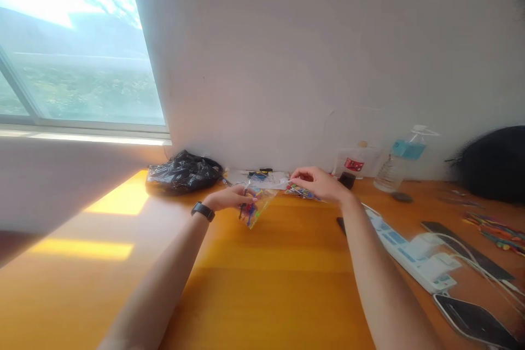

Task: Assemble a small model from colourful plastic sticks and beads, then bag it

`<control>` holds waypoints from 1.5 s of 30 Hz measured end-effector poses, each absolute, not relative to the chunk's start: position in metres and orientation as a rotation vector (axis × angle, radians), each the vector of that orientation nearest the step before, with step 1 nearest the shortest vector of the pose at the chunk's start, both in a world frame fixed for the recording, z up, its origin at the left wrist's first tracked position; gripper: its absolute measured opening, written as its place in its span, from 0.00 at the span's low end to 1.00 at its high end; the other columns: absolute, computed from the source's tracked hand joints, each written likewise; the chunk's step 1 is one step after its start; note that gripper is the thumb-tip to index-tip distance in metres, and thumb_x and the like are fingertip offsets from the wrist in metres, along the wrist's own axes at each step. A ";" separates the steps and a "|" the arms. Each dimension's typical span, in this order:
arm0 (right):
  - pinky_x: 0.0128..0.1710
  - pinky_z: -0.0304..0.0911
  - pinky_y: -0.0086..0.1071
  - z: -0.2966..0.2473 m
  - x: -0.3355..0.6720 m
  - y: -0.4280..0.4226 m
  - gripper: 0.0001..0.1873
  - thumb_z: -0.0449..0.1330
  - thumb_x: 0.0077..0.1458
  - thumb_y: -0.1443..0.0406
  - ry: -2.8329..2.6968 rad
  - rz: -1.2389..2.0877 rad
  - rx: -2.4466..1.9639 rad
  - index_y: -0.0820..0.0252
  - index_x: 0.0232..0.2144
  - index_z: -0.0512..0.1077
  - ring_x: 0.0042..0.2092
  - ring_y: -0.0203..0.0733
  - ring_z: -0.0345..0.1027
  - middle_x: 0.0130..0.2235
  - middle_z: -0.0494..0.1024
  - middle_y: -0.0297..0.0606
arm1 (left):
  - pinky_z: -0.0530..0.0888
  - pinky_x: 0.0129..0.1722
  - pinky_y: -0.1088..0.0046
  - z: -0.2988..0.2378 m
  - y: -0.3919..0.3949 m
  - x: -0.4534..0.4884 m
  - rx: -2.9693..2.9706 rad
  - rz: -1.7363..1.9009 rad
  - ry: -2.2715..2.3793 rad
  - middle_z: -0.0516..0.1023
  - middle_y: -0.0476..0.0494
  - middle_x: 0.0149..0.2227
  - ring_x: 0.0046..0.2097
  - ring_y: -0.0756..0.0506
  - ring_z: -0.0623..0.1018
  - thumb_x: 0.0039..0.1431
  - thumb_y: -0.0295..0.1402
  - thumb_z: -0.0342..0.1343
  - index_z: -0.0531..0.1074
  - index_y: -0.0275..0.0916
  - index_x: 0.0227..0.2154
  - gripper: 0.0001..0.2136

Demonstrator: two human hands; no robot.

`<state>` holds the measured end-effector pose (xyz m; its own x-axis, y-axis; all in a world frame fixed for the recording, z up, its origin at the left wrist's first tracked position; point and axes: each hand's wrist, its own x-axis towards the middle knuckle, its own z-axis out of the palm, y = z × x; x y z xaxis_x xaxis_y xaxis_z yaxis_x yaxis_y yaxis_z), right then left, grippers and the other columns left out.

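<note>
1. Nearest the camera, a dark phone [476, 321] is seen lying flat at the table's right front, with a white power strip [414, 254] and its cables just behind it.
2. A small clear bag [255, 206] with coloured bits inside is pinched at its top by the left hand [232, 197]; fingers are closed on it, and a black watch [202, 211] is worn at the wrist.
3. The bag is held just above the orange table [262, 284], its long axis tilted, lower end pointing down-left of the grip.
4. The right hand [318, 183] is held just right of the bag, apart from it, fingers curled and pinched; whether anything small is gripped cannot be told.
5. A second clear packet of coloured pieces [301, 192] lies beneath the right hand, touching or nearly so.
6. The left hand is the nearer one to the bag; nothing is seen standing between the two hands.
7. Behind: a black plastic bag [182, 172] at the wall, loose papers [262, 178], a water bottle [400, 161].
8. Coloured sticks [498, 232] are noted far right, well apart.
</note>
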<state>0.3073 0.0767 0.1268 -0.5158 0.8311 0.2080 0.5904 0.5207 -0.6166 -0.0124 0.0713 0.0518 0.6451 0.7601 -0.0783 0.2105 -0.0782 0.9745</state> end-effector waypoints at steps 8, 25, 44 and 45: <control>0.32 0.58 0.32 0.136 0.283 0.064 0.15 0.56 0.61 0.56 -2.162 0.334 -1.149 0.58 0.36 0.79 0.32 0.39 0.66 0.31 0.78 0.36 | 0.76 0.32 0.74 0.061 0.065 -0.003 1.662 0.541 0.811 0.82 0.39 0.36 0.33 0.46 0.81 0.55 0.47 0.68 0.75 0.35 0.49 0.25; 0.36 0.60 0.31 0.154 0.256 0.029 0.15 0.52 0.62 0.68 -2.299 0.309 -1.042 0.56 0.39 0.79 0.35 0.39 0.69 0.38 0.81 0.36 | 0.79 0.37 0.70 0.080 0.051 0.005 1.736 0.481 0.659 0.82 0.35 0.44 0.40 0.43 0.83 0.61 0.46 0.64 0.75 0.38 0.54 0.23; 0.31 0.55 0.31 0.146 0.250 0.023 0.16 0.52 0.67 0.58 -2.484 0.247 -1.090 0.53 0.37 0.80 0.30 0.33 0.63 0.50 0.73 0.36 | 0.78 0.40 0.70 0.080 0.048 0.014 1.761 0.541 0.580 0.83 0.37 0.41 0.38 0.45 0.82 0.61 0.44 0.65 0.75 0.36 0.53 0.22; 0.31 0.55 0.31 0.143 0.249 0.025 0.15 0.53 0.67 0.59 -2.490 0.249 -1.091 0.52 0.37 0.80 0.31 0.34 0.64 0.50 0.73 0.36 | 0.78 0.40 0.70 0.079 0.049 0.015 1.774 0.531 0.578 0.83 0.37 0.42 0.39 0.45 0.82 0.61 0.43 0.65 0.75 0.36 0.52 0.21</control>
